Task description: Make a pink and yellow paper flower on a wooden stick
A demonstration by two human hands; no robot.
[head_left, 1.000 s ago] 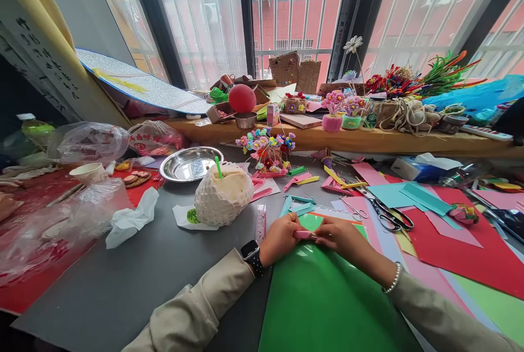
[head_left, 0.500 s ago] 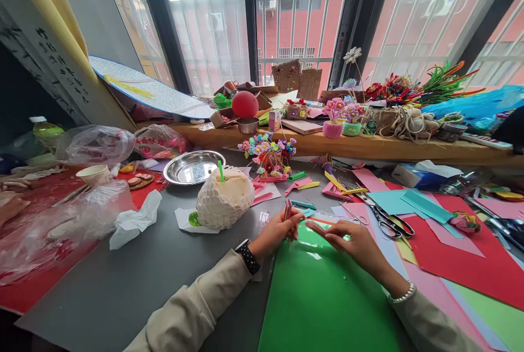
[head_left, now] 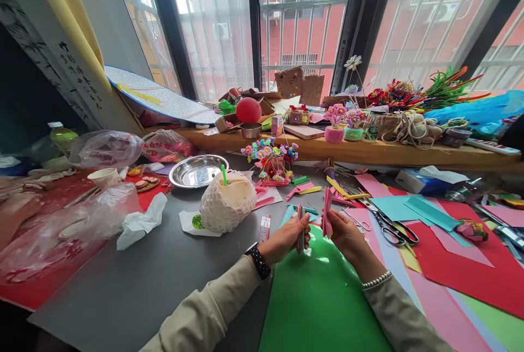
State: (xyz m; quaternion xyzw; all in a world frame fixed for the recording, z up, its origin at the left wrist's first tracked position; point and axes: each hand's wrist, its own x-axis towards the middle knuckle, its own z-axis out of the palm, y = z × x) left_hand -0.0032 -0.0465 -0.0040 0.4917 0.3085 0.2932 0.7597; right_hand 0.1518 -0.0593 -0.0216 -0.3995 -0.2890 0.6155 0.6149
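Above the green sheet (head_left: pixel 323 303), left hand (head_left: pixel 287 238) pinches multicoloured strips (head_left: pixel 301 212), right hand (head_left: pixel 349 237) folded pink paper (head_left: pixel 327 213), apparently mid-stacking, which next wants aligned edges

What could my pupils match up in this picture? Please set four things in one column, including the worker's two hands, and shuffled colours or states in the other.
Things
1. left hand
2. coconut
3. right hand
4. ball

Colours or states
A. holding pink paper
B. red
C. holding a bundle of coloured strips
D. has a green straw standing in it

Right pairs: 1-C, 2-D, 3-A, 4-B.
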